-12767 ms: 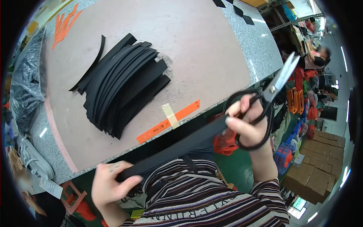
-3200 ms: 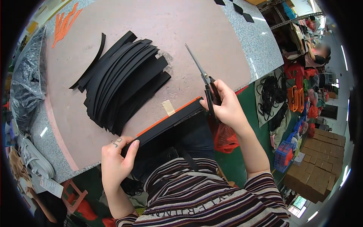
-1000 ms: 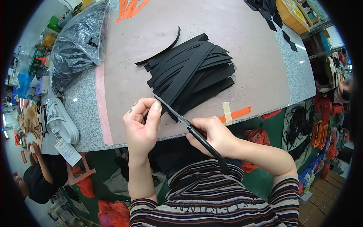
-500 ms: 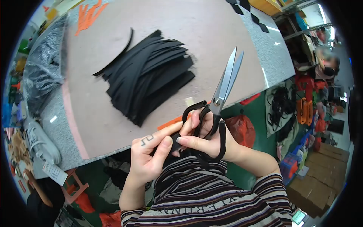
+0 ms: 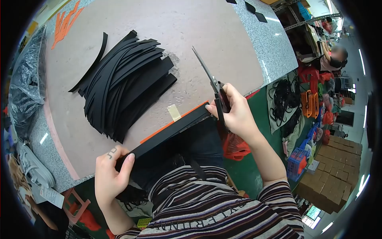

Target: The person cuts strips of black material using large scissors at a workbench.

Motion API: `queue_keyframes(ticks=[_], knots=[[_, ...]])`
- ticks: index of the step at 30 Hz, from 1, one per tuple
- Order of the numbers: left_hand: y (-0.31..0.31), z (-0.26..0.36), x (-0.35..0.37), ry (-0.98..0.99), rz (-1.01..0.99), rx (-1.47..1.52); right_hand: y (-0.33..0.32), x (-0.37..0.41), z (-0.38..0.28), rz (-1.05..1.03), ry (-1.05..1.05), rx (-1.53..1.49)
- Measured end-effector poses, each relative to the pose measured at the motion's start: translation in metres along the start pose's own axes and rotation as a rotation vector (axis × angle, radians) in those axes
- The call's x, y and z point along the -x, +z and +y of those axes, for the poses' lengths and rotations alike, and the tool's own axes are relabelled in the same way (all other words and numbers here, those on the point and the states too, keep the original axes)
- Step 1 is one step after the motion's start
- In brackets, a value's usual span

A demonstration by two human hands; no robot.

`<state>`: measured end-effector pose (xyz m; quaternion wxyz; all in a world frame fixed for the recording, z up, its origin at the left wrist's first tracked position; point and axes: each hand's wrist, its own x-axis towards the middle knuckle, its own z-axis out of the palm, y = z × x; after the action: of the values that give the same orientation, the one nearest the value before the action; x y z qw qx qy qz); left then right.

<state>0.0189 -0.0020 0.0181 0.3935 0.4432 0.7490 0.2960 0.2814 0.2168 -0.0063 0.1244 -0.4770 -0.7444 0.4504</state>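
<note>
A speckled grey desk [image 5: 274, 51] fills much of the view, most of its top covered by a pale pinkish mat [image 5: 223, 51]. On the mat lies a broad pile of black strips [image 5: 123, 87], overlapping and slightly fanned, some crossing others at a slant. A clear plastic bag [image 5: 27, 83] with dark contents rests at the desk's left side. One long black strip [image 5: 171, 128] is stretched between the person's hands along the near edge of the desk, apart from the pile. The left hand [image 5: 113, 169] pinches its lower-left end between thumb and fingers. The right hand [image 5: 234, 109] is closed around the handles of the scissors [image 5: 215, 84], its thumb also on the strip's other end; the blades point away from the person, over the mat. A grey sandal [image 5: 36, 167] sits at the desk's left corner. Several thin orange strips [image 5: 65, 26] lie near the far left. Just beside the held strip shows the edge of an orange band [image 5: 153, 134], with a small piece of tape [image 5: 174, 112] next to it.
</note>
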Motion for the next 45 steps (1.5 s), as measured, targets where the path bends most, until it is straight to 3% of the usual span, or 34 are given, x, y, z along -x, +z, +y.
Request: queue_keyframes(ticks=[10,25,28,31,32,34,36,38,39,40,41,42,45], knots=[[0.020,-0.005,-0.010,0.105,0.067,-0.074,0.006,-0.006,0.000,0.024,0.060,-0.100],[0.034,0.002,-0.015,-0.020,0.177,-0.130,0.002,-0.007,0.002,-0.023,0.070,-0.074],[0.026,0.003,-0.007,0.122,0.258,-0.032,0.001,-0.009,-0.008,-0.033,0.089,-0.304],[-0.001,0.011,0.000,0.292,0.479,0.039,-0.013,-0.027,-0.064,0.157,-0.162,-0.272],[-0.009,0.012,-0.003,0.310,0.572,0.035,-0.021,-0.038,-0.080,0.135,-0.222,-0.321],[-0.022,0.006,-0.023,0.198,0.630,0.041,-0.024,-0.058,-0.115,0.187,-0.326,-0.204],[-0.022,-0.014,-0.034,0.202,0.643,0.200,-0.020,-0.055,-0.118,0.100,-0.390,-0.285],[-0.022,-0.023,-0.031,0.163,0.615,0.352,-0.010,-0.026,-0.115,-0.237,-0.383,-0.136],[-0.020,-0.026,-0.029,0.189,0.590,0.443,0.000,-0.016,-0.104,-0.397,-0.524,0.140],[-0.021,-0.025,-0.027,0.179,0.582,0.499,0.011,-0.001,-0.109,-0.740,-0.074,-0.024],[-0.021,-0.024,-0.024,0.169,0.569,0.553,0.022,0.007,-0.108,-0.898,0.067,0.040],[-0.022,-0.022,-0.023,0.163,0.554,0.606,0.043,0.020,-0.100,-0.794,-0.003,-0.114],[-0.019,-0.019,-0.022,0.190,0.542,0.591,0.071,0.015,-0.103,-0.786,-0.069,-0.133]])
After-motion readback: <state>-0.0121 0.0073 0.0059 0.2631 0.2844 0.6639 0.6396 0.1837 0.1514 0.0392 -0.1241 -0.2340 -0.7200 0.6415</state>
